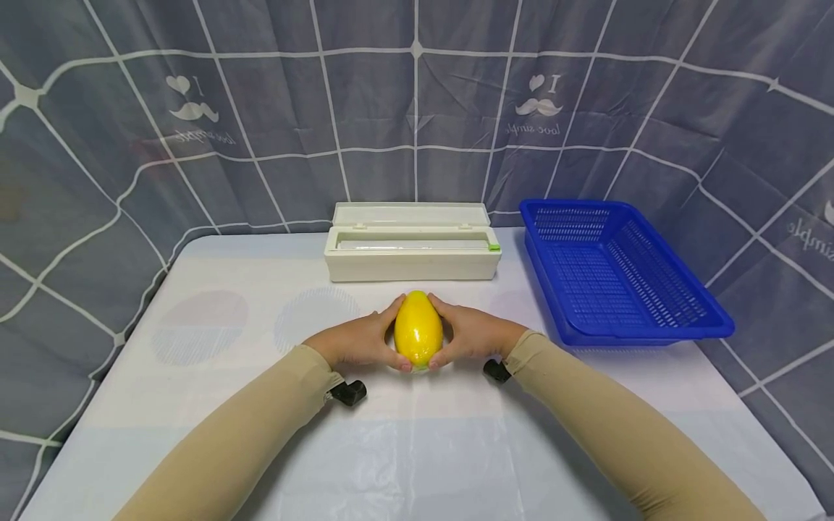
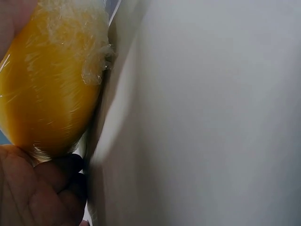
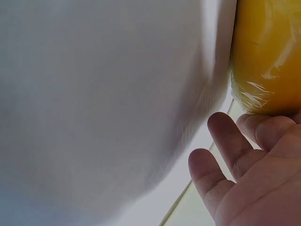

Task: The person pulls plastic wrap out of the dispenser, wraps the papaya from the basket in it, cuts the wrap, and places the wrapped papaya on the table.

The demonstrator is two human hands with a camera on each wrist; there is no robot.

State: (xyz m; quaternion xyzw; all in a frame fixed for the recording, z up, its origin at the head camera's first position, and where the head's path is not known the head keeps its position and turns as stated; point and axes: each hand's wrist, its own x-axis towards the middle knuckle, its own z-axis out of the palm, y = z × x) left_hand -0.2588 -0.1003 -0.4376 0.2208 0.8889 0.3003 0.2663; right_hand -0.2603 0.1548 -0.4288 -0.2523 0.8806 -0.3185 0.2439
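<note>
A smooth yellow oval fruit [image 1: 418,329], which looks like a mango in clear cling film, lies mid-table between both hands. My left hand [image 1: 361,339] holds its left side, thumb at the near end and fingers at the far end. From the other side my right hand [image 1: 474,333] grips it the same way. In the left wrist view the film is bunched and crinkled on the fruit's [image 2: 51,84] underside, close to the table. Two lower fingers [image 3: 230,141] of the right hand stretch out past the fruit in the right wrist view.
Behind the hands stands a white cling film dispenser [image 1: 413,266], lid raised, roll visible and a green piece at its right end. A blue plastic basket [image 1: 560,307] sits at the right. Grey checked cloth [image 1: 365,101] hangs around the white-covered table [image 1: 443,449].
</note>
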